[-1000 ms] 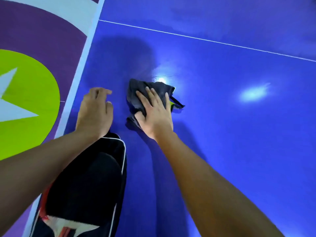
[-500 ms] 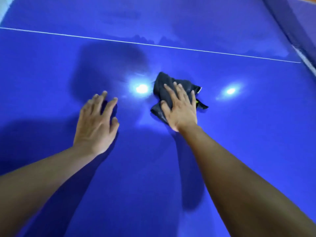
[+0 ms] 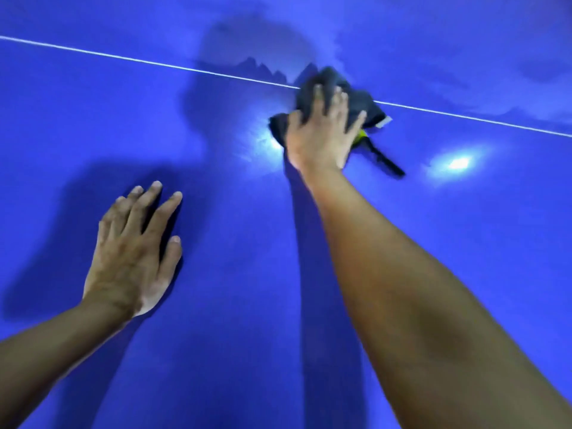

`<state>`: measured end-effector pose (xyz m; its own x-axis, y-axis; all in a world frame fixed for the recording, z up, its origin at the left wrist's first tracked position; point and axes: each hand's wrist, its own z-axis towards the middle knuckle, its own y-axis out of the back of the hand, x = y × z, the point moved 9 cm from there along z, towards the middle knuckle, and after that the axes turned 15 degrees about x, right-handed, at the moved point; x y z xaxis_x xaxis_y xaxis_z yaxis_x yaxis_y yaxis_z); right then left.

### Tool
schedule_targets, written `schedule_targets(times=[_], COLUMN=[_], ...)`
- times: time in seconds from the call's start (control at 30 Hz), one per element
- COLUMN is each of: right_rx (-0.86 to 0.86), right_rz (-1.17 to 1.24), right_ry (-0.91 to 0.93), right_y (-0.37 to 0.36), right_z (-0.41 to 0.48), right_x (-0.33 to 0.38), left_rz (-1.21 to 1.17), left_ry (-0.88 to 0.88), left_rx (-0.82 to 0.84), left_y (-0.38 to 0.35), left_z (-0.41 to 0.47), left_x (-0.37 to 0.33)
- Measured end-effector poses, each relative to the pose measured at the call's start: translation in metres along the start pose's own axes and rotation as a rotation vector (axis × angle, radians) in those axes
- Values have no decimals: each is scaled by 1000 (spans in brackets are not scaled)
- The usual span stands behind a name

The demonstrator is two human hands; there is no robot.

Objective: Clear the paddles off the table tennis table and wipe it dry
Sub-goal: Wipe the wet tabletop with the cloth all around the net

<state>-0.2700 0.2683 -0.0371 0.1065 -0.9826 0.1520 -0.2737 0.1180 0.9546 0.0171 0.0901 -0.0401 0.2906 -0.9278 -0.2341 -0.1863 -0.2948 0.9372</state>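
The blue table tennis table (image 3: 464, 243) fills the whole view. My right hand (image 3: 322, 134) presses flat on a crumpled dark grey cloth (image 3: 362, 103) that lies across the white centre line (image 3: 123, 58). A dark strap and a yellow-green tag stick out from the cloth to the right. My left hand (image 3: 136, 252) rests flat on the table, fingers spread, holding nothing, well to the near left of the cloth. No paddle shows in this view.
Darker wet-looking patches (image 3: 448, 66) spread over the table beyond the white line. Two bright light reflections (image 3: 459, 163) shine on the surface, one beside the cloth and one further right. My head's shadow falls across the line.
My right hand has pushed the cloth away from me, up onto the white line. The left hand stays flat on the table. The black bag and the table edge have left the view.
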Motion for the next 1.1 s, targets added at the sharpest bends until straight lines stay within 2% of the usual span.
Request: schedule_targets(times=[0.13, 0.2, 0.27, 0.37, 0.5, 0.57, 0.6, 0.67, 0.73, 0.8, 0.93, 1.0, 1.1], right_rx=[83, 161, 173, 68, -51, -83, -84, -93, -84, -75, -34, 45, 92], right_rz=[-244, -283, -229, -88, 11, 70, 121, 184, 169, 110, -49, -121, -116], right_ry=[537, 687, 722, 519, 63, -144, -243, -368, -392, -258, 242, 488, 593], right_y=[-43, -60, -56, -26, 32, 45, 46, 41, 34, 22, -32, -62, -76], right_z=[-61, -81, -78, -42, -7, -12, -18, -25, -30, -36, -106, -157, -178], right_x=[171, 202, 189, 89, -134, -224, -255, -271, -238, -164, 46, 126, 143], left_rz=[-12, -3, 0, -6, -7, -8, -11, -17, -18, -25, -102, -154, -208], left_ry=[2, -10, -10, 0, -4, 6, 9, 7, 0, -2, -27, 1, 105], left_rx=[-4, -13, -16, -23, -16, -15, -12, -12, -16, -31, -57, -119, -208], left_y=[1, -1, -2, -3, -3, -4, -5, -4, -5, -5, 2, 10, 15], left_z=[1, 1, 3, 4, 5, 4, 4, 4, 3, 3, 2, -7, -40], left_x=[0, 1, 3, 6, 3, 4, 3, 4, 5, 5, 4, 5, 9])
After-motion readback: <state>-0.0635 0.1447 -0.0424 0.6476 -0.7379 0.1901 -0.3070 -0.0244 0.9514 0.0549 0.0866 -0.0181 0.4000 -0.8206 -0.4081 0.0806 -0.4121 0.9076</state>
